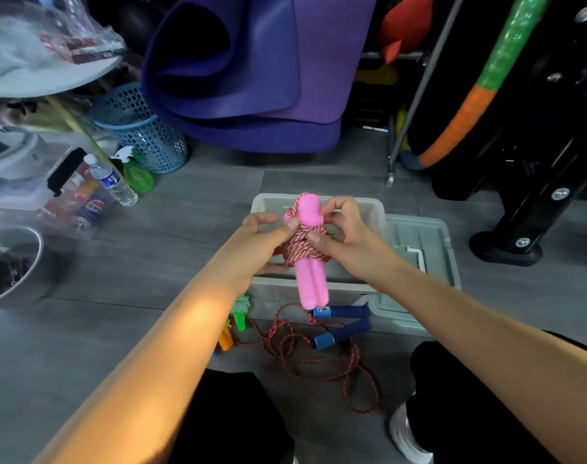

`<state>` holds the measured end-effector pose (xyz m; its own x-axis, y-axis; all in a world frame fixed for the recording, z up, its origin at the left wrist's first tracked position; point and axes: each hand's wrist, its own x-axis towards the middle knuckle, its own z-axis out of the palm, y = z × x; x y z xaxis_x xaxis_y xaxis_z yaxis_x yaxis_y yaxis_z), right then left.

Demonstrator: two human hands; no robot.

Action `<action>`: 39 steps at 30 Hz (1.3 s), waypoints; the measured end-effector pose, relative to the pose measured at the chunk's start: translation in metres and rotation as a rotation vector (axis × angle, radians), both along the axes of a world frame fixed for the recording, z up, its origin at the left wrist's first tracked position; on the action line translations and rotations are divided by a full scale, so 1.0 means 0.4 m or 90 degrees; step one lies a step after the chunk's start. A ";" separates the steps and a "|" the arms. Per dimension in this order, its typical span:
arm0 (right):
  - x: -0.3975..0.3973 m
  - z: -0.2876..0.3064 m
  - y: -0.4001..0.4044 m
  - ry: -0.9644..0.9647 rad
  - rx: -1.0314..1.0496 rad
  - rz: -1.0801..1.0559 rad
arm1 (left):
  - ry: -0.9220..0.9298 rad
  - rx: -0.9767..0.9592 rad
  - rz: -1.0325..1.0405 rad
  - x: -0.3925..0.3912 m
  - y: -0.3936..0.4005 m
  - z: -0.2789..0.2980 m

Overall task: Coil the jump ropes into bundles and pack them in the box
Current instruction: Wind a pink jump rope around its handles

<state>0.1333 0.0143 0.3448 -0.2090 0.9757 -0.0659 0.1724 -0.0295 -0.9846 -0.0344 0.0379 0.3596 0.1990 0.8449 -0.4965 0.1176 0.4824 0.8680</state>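
Far left on the floor: water bottle (112,181) lying tilted, green spray bottle (136,172) just beside it, blue perforated basket (144,128) behind. Rolled purple mat (251,72) stands at the back, centre.

Left hand (268,234): fingers curled, thumb and fingertips pinching the red-and-white cord wound round the pink jump rope (308,249). Pink handles side by side, upright, held in the air over the open box (375,209). Cord wrapped tight round the middle of the handles, one loop going up over the top end.

Right hand (344,229): fingers curled, also pinching the wound cord from the other side, thumb against the wraps.

Box is pale, translucent, sits on the grey floor; inside mostly hidden by the hands. Its lid (422,259) lies flat, touching the box's right side.

In front of the box: small green-handled rope bundle (241,311) at left, orange piece beside it. Blue-handled jump rope (344,324) uncoiled, its red cord sprawled loose over the floor between the person's knees.

Far right: orange-and-green hoop (486,82) leaning on a black stand.
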 end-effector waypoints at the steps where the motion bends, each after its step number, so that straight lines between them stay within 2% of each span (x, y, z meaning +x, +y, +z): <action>1: -0.018 -0.003 0.003 0.014 -0.005 0.006 | -0.030 -0.037 0.009 -0.017 0.002 0.007; 3: -0.056 -0.008 0.014 0.021 -0.022 0.014 | -0.049 -0.066 0.002 -0.060 0.015 0.020; 7: -0.153 -0.025 0.060 0.037 -0.057 -0.006 | 0.024 -0.028 0.027 -0.161 0.040 0.022; 11: -0.275 -0.101 0.097 0.006 -0.107 -0.030 | 0.059 -0.003 0.102 -0.262 0.034 -0.048; 21: -0.480 -0.495 0.103 -0.046 -0.253 -0.088 | 0.122 -0.071 0.246 -0.411 0.007 -0.448; 27: -0.484 -0.689 0.105 -0.064 -0.322 -0.112 | 0.213 -0.079 0.239 -0.399 0.027 -0.669; 34: -0.464 -0.804 0.121 -0.106 -0.344 -0.077 | 0.395 0.038 0.158 -0.347 0.028 -0.809; 39: -0.443 -0.817 0.123 -0.083 -0.328 -0.065 | 0.446 0.164 0.126 -0.319 0.007 -0.821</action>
<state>-0.0438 0.0634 0.0181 -0.0730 0.8251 -0.5602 0.2629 -0.5259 -0.8089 -0.1619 0.0408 0.0311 -0.2566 0.9377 -0.2342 0.6133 0.3452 0.7104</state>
